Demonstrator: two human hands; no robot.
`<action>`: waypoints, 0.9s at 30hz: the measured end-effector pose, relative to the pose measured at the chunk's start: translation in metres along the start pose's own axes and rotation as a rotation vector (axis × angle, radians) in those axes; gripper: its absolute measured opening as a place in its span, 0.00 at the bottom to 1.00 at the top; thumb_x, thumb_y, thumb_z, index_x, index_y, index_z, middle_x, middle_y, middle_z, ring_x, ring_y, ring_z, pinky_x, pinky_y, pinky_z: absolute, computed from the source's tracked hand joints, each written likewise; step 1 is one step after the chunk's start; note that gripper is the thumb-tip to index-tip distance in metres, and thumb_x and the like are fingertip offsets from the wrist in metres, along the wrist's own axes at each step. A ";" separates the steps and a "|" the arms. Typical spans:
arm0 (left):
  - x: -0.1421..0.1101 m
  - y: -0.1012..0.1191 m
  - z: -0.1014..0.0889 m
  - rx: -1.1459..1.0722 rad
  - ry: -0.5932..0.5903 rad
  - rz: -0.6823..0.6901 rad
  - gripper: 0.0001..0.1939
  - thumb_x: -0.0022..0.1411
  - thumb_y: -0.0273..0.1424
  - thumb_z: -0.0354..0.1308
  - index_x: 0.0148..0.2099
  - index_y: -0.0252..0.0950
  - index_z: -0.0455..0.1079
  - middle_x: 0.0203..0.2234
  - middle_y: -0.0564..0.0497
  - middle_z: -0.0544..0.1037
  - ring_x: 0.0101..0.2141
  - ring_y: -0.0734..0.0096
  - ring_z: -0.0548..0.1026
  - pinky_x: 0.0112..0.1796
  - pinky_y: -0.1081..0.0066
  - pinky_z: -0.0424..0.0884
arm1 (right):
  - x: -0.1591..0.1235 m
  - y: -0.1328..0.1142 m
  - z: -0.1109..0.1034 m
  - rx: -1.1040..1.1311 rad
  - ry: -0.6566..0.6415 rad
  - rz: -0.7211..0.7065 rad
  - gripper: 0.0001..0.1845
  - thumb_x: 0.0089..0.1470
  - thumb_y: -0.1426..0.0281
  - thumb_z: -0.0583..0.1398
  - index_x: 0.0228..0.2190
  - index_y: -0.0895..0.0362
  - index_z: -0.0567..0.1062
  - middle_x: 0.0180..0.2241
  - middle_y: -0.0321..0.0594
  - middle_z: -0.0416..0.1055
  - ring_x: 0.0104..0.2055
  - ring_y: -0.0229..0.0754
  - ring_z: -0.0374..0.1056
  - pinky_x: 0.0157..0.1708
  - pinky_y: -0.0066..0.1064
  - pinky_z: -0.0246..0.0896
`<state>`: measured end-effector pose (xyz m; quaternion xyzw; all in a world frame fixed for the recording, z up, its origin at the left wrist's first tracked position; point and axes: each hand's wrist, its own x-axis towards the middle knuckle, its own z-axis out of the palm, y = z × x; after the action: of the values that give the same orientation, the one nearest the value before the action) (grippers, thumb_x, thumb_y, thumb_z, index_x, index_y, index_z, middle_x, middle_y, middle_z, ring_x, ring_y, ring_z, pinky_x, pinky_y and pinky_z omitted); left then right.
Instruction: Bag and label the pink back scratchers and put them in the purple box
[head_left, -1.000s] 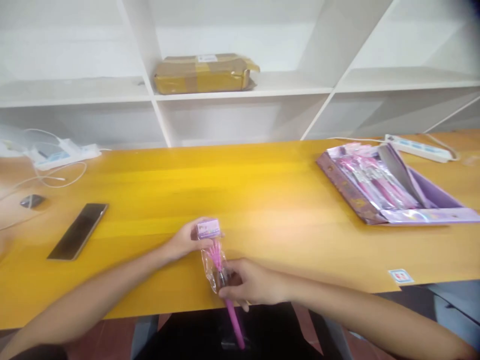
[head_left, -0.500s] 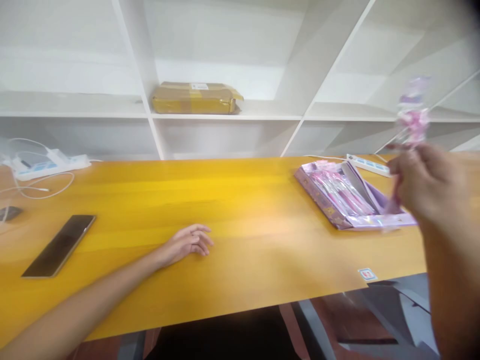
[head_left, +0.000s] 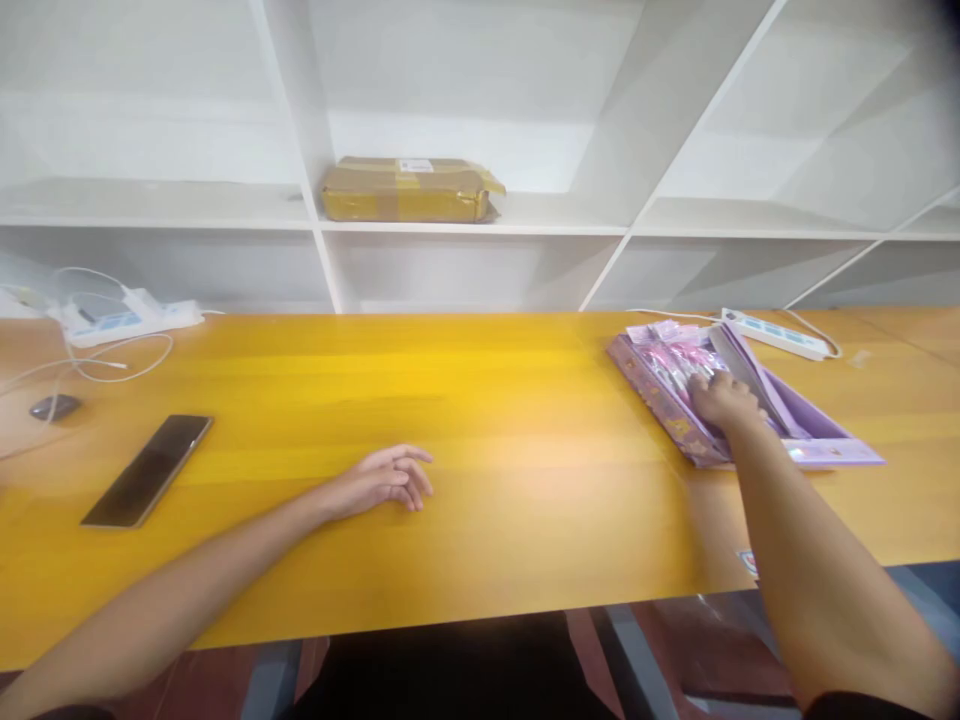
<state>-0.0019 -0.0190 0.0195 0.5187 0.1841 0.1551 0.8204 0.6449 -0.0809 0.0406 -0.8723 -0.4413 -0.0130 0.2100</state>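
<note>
A purple display box [head_left: 832,452] with a patterned side lies on the table at the right. Inside its left part are several slim pink items in clear wrappers [head_left: 667,348], lying side by side. My right hand [head_left: 726,402] reaches into the box, its fingers curled down onto the wrapped items. Its fingertips are partly hidden, and the piece in its grasp blends with those under it. My left hand [head_left: 390,480] rests on the table left of the box, fingers apart and loosely bent, with nothing in it.
A dark phone [head_left: 150,472] and a mouse [head_left: 55,407] lie at the left. White power strips [head_left: 135,322] with cables stand along the back edge on both sides. A taped cardboard parcel [head_left: 409,190] sits on the white shelf [head_left: 480,229] behind the orange table [head_left: 465,390].
My right hand has come down and left, from holding a pink wrapped item in the air to the items in the box. My left hand stays in place. The view has shifted slightly.
</note>
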 end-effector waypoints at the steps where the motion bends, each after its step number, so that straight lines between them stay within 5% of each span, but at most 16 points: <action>1: 0.000 -0.001 -0.001 0.005 -0.004 -0.001 0.25 0.70 0.38 0.67 0.64 0.33 0.69 0.46 0.37 0.83 0.40 0.62 0.83 0.44 0.63 0.78 | 0.001 0.002 -0.001 -0.007 0.000 0.083 0.17 0.60 0.53 0.56 0.34 0.54 0.71 0.49 0.72 0.69 0.48 0.61 0.66 0.49 0.59 0.56; 4: 0.001 -0.003 -0.002 0.019 -0.015 0.005 0.25 0.70 0.38 0.67 0.63 0.33 0.70 0.45 0.38 0.83 0.39 0.62 0.83 0.42 0.64 0.78 | 0.004 0.007 -0.004 -0.004 -0.001 0.257 0.19 0.61 0.53 0.56 0.39 0.57 0.73 0.52 0.74 0.69 0.53 0.62 0.67 0.52 0.55 0.58; 9: 0.001 -0.003 0.002 0.074 0.002 0.017 0.25 0.70 0.37 0.68 0.63 0.33 0.69 0.43 0.39 0.83 0.38 0.64 0.83 0.42 0.65 0.78 | 0.001 0.007 -0.003 0.024 -0.036 0.305 0.29 0.65 0.50 0.56 0.52 0.63 0.74 0.59 0.81 0.65 0.61 0.64 0.66 0.57 0.55 0.57; 17: 0.000 0.001 0.006 0.218 0.051 -0.007 0.20 0.70 0.38 0.66 0.58 0.32 0.72 0.40 0.43 0.83 0.35 0.66 0.84 0.41 0.64 0.79 | -0.007 -0.002 -0.001 0.022 -0.087 0.296 0.69 0.49 0.36 0.68 0.74 0.70 0.56 0.71 0.88 0.47 0.74 0.76 0.47 0.65 0.63 0.45; 27: -0.002 0.001 0.013 0.300 0.070 -0.024 0.17 0.71 0.39 0.66 0.55 0.33 0.74 0.39 0.43 0.84 0.35 0.67 0.84 0.41 0.64 0.80 | 0.005 0.009 0.019 -0.077 0.001 0.327 0.71 0.49 0.26 0.57 0.76 0.65 0.58 0.69 0.83 0.54 0.75 0.76 0.50 0.66 0.67 0.48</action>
<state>0.0022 -0.0292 0.0259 0.6274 0.2397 0.1340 0.7286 0.6517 -0.0744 0.0207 -0.9399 -0.2928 0.0039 0.1759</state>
